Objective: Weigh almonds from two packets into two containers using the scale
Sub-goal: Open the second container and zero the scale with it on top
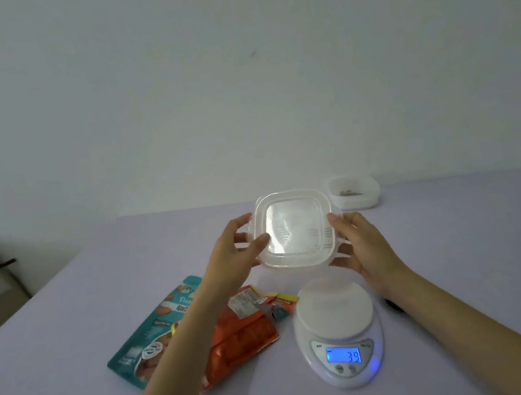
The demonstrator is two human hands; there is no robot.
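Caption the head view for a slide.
Left hand and right hand hold a clear container up beyond the scale; teal packet and orange packet lie left, second container behind.

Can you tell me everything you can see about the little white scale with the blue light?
The scale is white, smooth, plastic-looking, with an oval body. Its round flat platform on top is empty. The front has a glowing blue screen reading 39 and two small buttons below. It sits flat on the pale table, just right of the orange packet. The left hand and right hand hold a container up, not touching it.
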